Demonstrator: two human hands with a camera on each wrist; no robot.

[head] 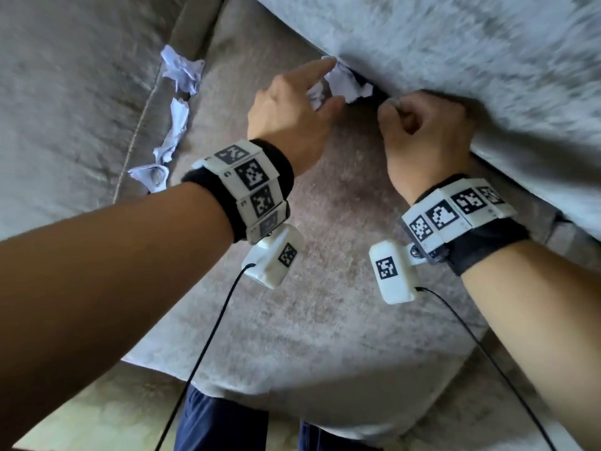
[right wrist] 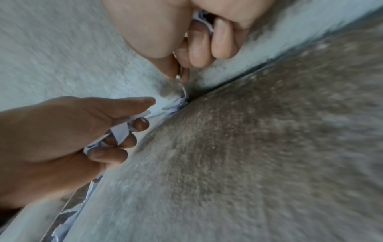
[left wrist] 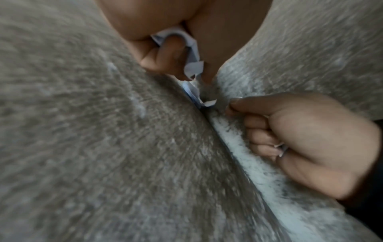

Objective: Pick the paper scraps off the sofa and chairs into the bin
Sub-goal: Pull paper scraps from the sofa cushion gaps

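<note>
Crumpled white paper scraps (head: 349, 83) are wedged in the crease between the sofa's seat cushion (head: 325, 255) and back cushion (head: 455, 43). My left hand (head: 325, 84) is at that crease. Its lower fingers curl round a wad of paper (left wrist: 193, 50) and its index finger points straight at the wedged scraps (right wrist: 176, 108). My right hand (head: 390, 109) is a fist just right of the scraps, with thumb and forefinger pinched at the crease. White paper (right wrist: 202, 21) shows inside its curled fingers. No bin is in view.
More scraps lie along the seam by the armrest (head: 65, 92) on the left: one bundle (head: 182, 71) at the back, one strip (head: 177, 131) midway, one (head: 149, 175) nearer. My legs in dark blue trousers (head: 221, 424) stand against the sofa front.
</note>
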